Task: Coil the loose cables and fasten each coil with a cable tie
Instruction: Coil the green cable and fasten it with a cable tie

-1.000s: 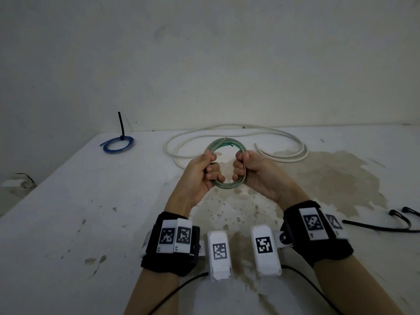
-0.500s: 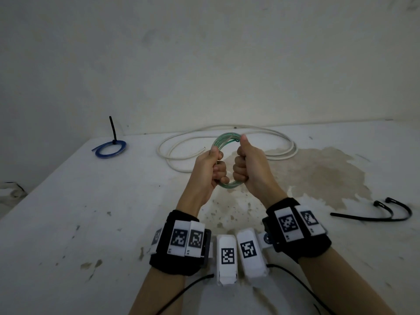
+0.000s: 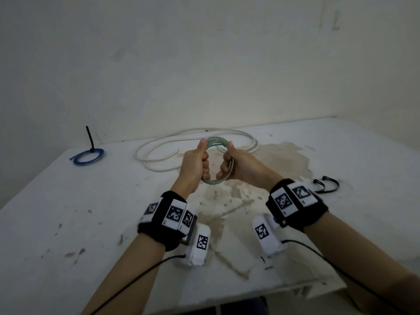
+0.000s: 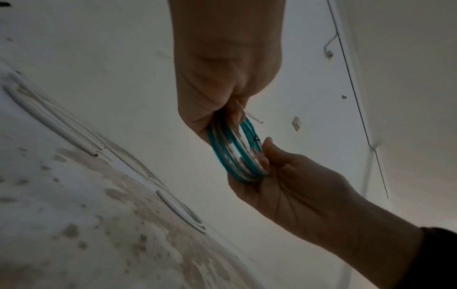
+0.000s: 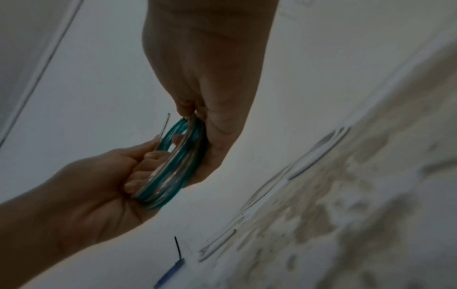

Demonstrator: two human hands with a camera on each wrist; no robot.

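While both hands hold it above the stained white desk [image 3: 68,223], the coil of teal and clear cable [image 3: 213,181] stands upright between them. The left hand [image 3: 193,169] has its grip clamped round the coil's left side, thumb up along the top; the right hand [image 3: 241,165] has its grip clamped round the right side. One clear cable end [image 4: 254,118] sticks out by the left hand. Behind lies a loose white cable [image 3: 159,155]; far left, a blue coil fastened with a black cable tie [image 3: 87,156]; right, loose black cable ties [image 3: 327,184].
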